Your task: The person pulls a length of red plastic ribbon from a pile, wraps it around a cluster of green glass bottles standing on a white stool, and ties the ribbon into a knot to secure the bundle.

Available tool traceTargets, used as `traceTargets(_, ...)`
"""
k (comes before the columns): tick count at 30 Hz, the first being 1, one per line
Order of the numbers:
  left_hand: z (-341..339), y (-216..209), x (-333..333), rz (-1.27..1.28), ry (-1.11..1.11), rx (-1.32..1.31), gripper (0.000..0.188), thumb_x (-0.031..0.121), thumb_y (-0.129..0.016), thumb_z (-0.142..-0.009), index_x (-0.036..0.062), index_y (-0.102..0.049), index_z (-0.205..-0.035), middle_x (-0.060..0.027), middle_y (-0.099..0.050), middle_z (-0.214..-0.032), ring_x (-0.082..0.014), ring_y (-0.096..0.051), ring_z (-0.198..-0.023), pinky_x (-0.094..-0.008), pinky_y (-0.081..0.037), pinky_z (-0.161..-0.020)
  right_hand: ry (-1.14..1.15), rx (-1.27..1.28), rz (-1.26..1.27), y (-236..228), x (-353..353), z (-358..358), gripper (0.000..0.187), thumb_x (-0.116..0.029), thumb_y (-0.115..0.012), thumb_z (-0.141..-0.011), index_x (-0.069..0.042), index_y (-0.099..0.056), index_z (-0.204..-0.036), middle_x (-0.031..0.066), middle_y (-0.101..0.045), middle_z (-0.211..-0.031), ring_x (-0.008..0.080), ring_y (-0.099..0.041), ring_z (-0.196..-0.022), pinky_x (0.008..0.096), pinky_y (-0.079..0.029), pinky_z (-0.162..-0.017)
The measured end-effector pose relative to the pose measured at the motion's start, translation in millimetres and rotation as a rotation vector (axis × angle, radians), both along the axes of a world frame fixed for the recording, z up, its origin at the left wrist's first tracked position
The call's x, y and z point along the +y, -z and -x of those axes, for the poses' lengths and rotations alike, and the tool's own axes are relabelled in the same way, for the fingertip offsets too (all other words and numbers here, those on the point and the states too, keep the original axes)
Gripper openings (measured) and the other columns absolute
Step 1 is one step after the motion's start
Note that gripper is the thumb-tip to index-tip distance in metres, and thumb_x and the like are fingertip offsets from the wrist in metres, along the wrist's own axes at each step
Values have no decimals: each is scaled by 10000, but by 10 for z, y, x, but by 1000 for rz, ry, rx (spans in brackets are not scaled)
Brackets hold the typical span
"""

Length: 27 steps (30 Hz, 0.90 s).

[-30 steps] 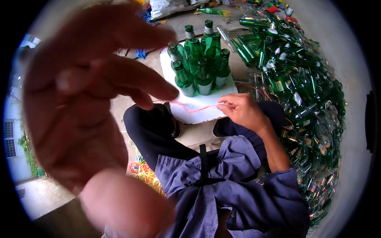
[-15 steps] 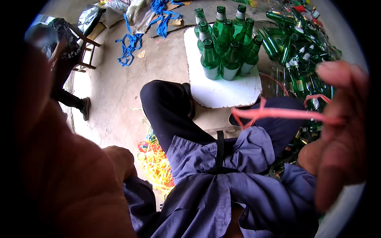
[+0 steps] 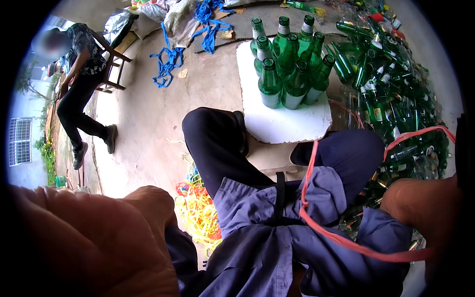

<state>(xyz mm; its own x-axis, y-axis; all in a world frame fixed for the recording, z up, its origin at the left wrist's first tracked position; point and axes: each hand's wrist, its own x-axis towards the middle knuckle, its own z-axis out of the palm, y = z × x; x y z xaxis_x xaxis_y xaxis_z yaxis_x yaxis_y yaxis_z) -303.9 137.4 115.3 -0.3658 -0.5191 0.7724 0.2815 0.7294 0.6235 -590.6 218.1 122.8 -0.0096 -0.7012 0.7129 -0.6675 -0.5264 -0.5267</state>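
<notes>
My left hand [image 3: 99, 237] is raised close at the lower left, its palm and wrist large in the picture. Its fingers are cut off in the dark rim, so what they do is hidden. At the right edge, my right hand [image 3: 442, 235] is mostly in shadow. A red plastic string [image 3: 341, 241] runs into it, rising from there across my lap toward the white board [image 3: 287, 126]. Another stretch of red string curves up to the right rim. Several green glass bottles [image 3: 296, 84] stand upright in a tight group on the board, beyond my knees.
A heap of green bottles [image 3: 396, 104] lies along the right side. Tangled yellow and orange strapping [image 3: 198, 213] is on the floor left of my lap. Blue strips [image 3: 168, 64] lie farther off. A person [image 3: 84, 74] sits on a wooden chair [image 3: 116, 64] at the far left.
Both hands have moved outward toward the picture's sides, the left also lower. The red string, previously short and level by my right hand, now stretches in a long curve over my lap.
</notes>
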Motion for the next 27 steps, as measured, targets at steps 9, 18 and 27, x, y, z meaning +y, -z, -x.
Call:
traceTargets(9, -57, -26, 18, 18, -29, 20, 706, 541, -638, -866, -101, -564, -1152, -269, -596, -1162, -280, -647, -838, -347, -502, -735, 4, -16, 10, -30, -7, 24, 698, -467, -685, -827, 136, -599, -1168, 199, -646, -1141, 55, -426, -607, 205, -340, -580)
traceTargets(18, -188, -58, 137, 48, -92, 37, 681, 523, -652, -862, -93, -574, -1144, -260, -607, -1140, -287, -647, -850, -355, -503, -747, -1, 3, 45, 32, -109, 104, 662, -420, -675, -837, 145, -594, -1173, 214, -639, -1152, 57, -426, -619, 207, -346, -602)
traceTargets(27, -123, -52, 246, 72, -137, 49, 657, 505, -667, -859, -85, -585, -1136, -251, -618, -1119, -293, -647, -862, -364, -504, -759, -7, 22, 69, 64, -103, 230, 627, -373, -666, -846, 153, -590, -1179, 229, -631, -1162, 60, -426, -632, 209, -352, -623)
